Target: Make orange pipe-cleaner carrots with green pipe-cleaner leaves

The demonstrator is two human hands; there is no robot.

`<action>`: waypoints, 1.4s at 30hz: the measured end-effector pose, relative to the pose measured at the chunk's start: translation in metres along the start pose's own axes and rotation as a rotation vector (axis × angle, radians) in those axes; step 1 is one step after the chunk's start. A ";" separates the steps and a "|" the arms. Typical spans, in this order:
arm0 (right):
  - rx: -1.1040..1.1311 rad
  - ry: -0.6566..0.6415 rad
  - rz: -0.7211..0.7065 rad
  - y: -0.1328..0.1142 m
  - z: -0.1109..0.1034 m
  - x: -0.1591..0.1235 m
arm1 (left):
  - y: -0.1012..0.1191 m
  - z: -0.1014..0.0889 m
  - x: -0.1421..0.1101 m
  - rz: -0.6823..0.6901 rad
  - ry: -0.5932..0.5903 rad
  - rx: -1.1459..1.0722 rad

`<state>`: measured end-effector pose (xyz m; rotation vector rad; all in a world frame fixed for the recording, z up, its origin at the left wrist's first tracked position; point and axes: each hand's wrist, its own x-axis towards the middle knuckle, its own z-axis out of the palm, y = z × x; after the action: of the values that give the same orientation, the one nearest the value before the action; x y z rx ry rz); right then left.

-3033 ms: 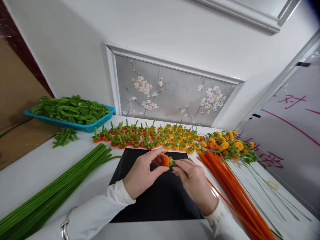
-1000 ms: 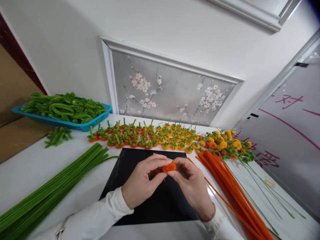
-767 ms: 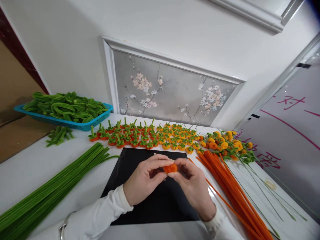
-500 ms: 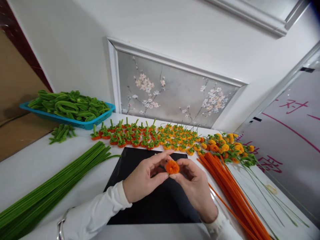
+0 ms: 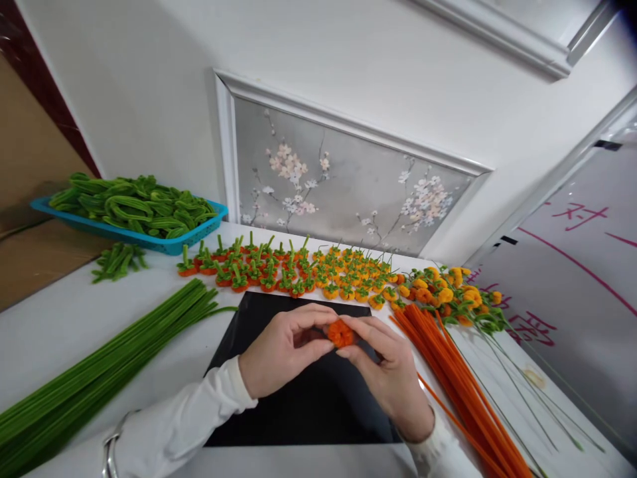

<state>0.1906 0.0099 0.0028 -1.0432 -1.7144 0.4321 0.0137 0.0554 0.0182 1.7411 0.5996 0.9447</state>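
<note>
Between the fingertips of both hands is a small fuzzy orange pipe-cleaner pumpkin (image 5: 341, 334), its ribbed round face turned toward me. My left hand (image 5: 288, 348) pinches it from the left with thumb and forefinger. From the right, the thumb and fingers of my right hand (image 5: 385, 365) close on it. Its green stem, seen earlier, is hidden now. Both hands are above a black mat (image 5: 303, 415). Beyond the mat stand rows of similar pieces: orange pumpkins with thick green stems (image 5: 239, 279) on the left and yellow-orange ones with thin stems (image 5: 348, 275) on the right.
A blue basket (image 5: 182, 244) heaped with green pipe-cleaner loops stands back left, short green pieces (image 5: 118, 262) before it. Long green pipe cleaners (image 5: 114, 358) lie left, orange ones (image 5: 458, 378) right. Yellow-orange flower heads with leaves (image 5: 458, 292) pile up back right. A wall closes off the back.
Three seconds ago the pumpkin lay sideways, my right fingers at its green stem. Since then it has been turned face toward me, and my right fingers have moved onto its orange body.
</note>
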 end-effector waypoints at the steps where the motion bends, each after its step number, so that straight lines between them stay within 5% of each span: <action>1: -0.006 0.004 -0.010 0.000 0.000 0.000 | 0.000 0.000 0.000 -0.009 0.000 -0.010; 12: -0.050 0.140 -0.041 0.000 0.006 -0.004 | 0.006 0.006 -0.001 -0.071 -0.012 -0.211; 24: 0.191 0.075 0.107 0.007 0.008 -0.007 | 0.002 0.004 -0.001 -0.094 0.031 -0.230; 34: 0.081 0.078 0.068 0.002 0.004 -0.001 | 0.000 0.007 -0.005 -0.069 0.004 -0.242; 42: 0.198 0.024 0.115 0.005 0.005 -0.002 | -0.003 0.006 -0.002 -0.043 0.036 -0.044</action>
<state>0.1884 0.0116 -0.0037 -1.0007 -1.5605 0.6474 0.0172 0.0515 0.0140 1.6689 0.6324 0.9548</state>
